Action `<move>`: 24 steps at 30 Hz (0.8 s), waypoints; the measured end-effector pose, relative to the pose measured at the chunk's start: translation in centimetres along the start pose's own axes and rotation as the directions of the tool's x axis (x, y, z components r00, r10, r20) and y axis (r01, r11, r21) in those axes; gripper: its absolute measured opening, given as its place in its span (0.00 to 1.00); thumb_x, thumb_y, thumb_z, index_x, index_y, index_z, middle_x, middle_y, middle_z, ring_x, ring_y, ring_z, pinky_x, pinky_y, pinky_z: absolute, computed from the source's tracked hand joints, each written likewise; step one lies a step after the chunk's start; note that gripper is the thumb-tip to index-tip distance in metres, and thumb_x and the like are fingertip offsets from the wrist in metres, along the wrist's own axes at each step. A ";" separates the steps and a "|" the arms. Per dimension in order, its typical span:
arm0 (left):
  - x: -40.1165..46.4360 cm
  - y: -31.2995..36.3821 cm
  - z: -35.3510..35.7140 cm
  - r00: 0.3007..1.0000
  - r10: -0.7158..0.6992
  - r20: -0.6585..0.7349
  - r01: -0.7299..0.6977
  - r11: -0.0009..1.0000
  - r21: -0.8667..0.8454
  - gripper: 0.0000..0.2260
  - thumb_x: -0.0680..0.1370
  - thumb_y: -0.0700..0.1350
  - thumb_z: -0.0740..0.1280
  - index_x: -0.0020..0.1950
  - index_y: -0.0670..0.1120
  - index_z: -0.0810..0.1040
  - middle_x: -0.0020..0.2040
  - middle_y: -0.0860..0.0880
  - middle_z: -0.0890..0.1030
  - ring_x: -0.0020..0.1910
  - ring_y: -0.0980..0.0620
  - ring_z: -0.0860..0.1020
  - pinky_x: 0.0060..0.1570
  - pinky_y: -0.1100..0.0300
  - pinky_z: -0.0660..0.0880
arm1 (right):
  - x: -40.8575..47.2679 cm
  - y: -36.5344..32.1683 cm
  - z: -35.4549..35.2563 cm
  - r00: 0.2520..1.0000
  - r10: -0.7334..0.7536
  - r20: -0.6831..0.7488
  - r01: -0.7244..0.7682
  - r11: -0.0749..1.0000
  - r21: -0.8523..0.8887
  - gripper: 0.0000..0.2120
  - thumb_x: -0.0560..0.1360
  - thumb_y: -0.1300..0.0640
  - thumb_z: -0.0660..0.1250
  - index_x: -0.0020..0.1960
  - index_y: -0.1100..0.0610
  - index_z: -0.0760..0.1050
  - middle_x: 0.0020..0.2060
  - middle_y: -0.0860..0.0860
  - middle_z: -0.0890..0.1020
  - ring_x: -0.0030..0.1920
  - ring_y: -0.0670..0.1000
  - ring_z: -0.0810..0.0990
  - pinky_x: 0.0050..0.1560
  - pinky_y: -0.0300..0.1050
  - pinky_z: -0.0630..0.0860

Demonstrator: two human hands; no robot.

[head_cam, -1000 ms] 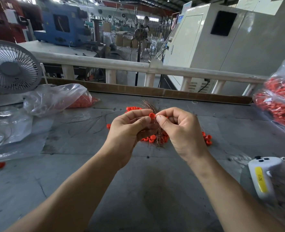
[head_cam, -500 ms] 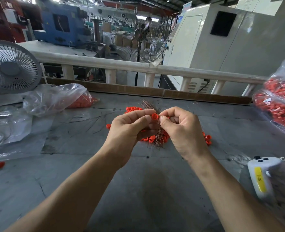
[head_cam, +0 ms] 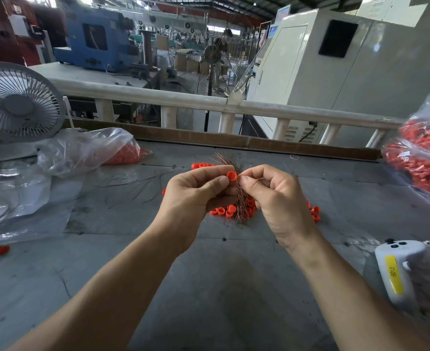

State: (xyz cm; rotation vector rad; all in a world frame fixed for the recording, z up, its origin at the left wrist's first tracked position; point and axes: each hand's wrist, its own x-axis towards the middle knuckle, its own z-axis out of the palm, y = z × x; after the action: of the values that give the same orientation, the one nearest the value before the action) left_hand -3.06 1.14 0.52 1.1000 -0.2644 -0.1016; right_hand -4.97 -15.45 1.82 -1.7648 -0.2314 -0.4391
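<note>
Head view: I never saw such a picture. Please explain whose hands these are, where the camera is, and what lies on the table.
The camera sits on a person's head and looks down at that person's own bare hands. The left hand pinches a red cap; the right hand pinches a strand of the copper wires bunched between the hands. On the table lie loose caps, a left bag and a right bag of caps, a fan and a white device.

Bare forearms (head_cam: 123,282) lead to the left hand (head_cam: 192,196) and right hand (head_cam: 278,198). Both hands are uncovered, and the fingers (head_cam: 209,173) have short, plain, unpainted nails.
</note>
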 end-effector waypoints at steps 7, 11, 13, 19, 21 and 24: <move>0.0 0.1 0.0 0.999 0.033 -0.002 -0.034 0.999 -0.040 0.10 0.77 0.39 0.70 0.57 0.39 0.84 0.46 0.39 0.86 0.44 0.46 0.85 0.47 0.56 0.83 | 0.0 0.0 0.1 0.993 0.086 0.079 -0.093 0.991 0.093 0.11 0.83 0.60 0.64 0.47 0.55 0.83 0.28 0.46 0.77 0.25 0.40 0.72 0.26 0.30 0.68; 0.0 0.3 0.0 0.999 0.037 0.002 -0.036 0.996 -0.085 0.14 0.75 0.41 0.70 0.58 0.36 0.81 0.50 0.37 0.86 0.46 0.44 0.86 0.47 0.56 0.83 | -0.3 0.1 0.5 0.985 0.127 0.120 -0.139 0.985 0.099 0.13 0.85 0.61 0.61 0.55 0.54 0.84 0.35 0.54 0.84 0.29 0.44 0.79 0.28 0.35 0.73; -0.1 0.3 0.0 1.000 0.031 0.005 -0.030 0.996 -0.090 0.14 0.75 0.41 0.70 0.59 0.36 0.81 0.51 0.36 0.86 0.48 0.43 0.86 0.46 0.56 0.83 | -0.4 0.1 0.8 0.979 0.142 0.148 -0.158 0.982 0.103 0.13 0.85 0.62 0.61 0.58 0.53 0.83 0.42 0.55 0.87 0.34 0.46 0.83 0.32 0.38 0.76; 0.0 0.5 -0.2 1.000 0.025 -0.019 -0.027 0.997 -0.076 0.14 0.76 0.41 0.71 0.58 0.35 0.80 0.51 0.35 0.85 0.49 0.41 0.86 0.46 0.55 0.83 | 0.0 0.9 0.6 0.962 0.168 0.213 -0.175 0.984 0.016 0.12 0.81 0.60 0.65 0.62 0.52 0.81 0.47 0.56 0.88 0.50 0.57 0.87 0.57 0.54 0.82; 0.1 0.6 -0.3 0.998 0.031 -0.048 -0.035 0.997 -0.071 0.08 0.79 0.39 0.69 0.56 0.36 0.81 0.50 0.36 0.86 0.48 0.42 0.86 0.47 0.55 0.84 | 0.5 1.4 -0.1 0.982 0.150 0.111 -0.142 0.987 -0.074 0.12 0.78 0.53 0.66 0.61 0.49 0.80 0.47 0.50 0.88 0.48 0.50 0.87 0.54 0.47 0.81; 0.1 0.7 -0.5 0.993 0.027 -0.113 -0.035 0.997 -0.068 0.04 0.81 0.37 0.68 0.53 0.38 0.81 0.48 0.37 0.86 0.46 0.43 0.86 0.46 0.56 0.84 | 1.4 2.4 -2.0 0.972 0.107 -0.211 -0.174 0.928 -0.331 0.05 0.79 0.52 0.69 0.55 0.46 0.80 0.42 0.46 0.86 0.43 0.48 0.86 0.50 0.49 0.82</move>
State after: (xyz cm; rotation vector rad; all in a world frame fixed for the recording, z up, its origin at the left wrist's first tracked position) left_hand -2.83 1.81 0.94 1.0284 -0.1760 -0.0214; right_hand -3.07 -18.06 0.63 -2.0536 0.1174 -0.5662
